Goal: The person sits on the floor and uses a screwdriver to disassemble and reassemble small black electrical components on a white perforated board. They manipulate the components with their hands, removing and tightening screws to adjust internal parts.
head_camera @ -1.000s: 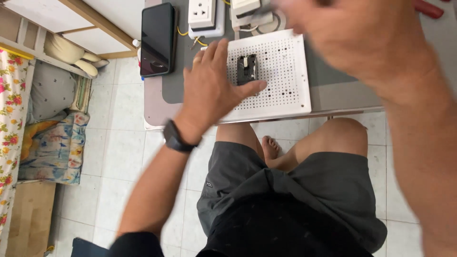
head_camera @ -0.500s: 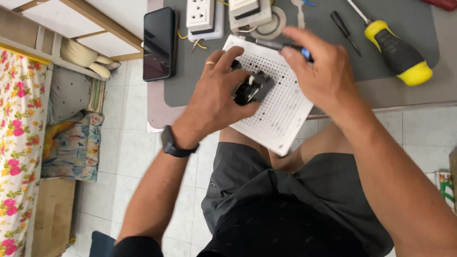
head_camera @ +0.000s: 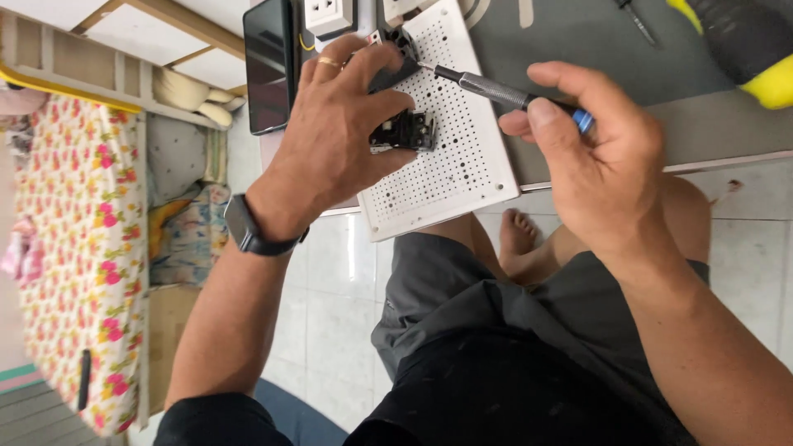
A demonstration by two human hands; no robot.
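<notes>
My left hand presses a small black electronic part down onto a white perforated board that overhangs the table's near edge. A second black piece lies under my fingertips at the board's far end. My right hand grips a thin metal screwdriver with a blue end, its tip touching the far black piece. A ring is on my left hand and a dark watch on that wrist.
A dark phone lies at the table's left edge beside a white power socket. A grey mat covers the table, with a yellow-and-black tool handle at the far right. A flowered mattress lies on the floor to the left.
My right hand has moved right and back, bringing the screwdriver tip to the black piece. The board has shifted and turned under my left hand. The view has moved closer.
</notes>
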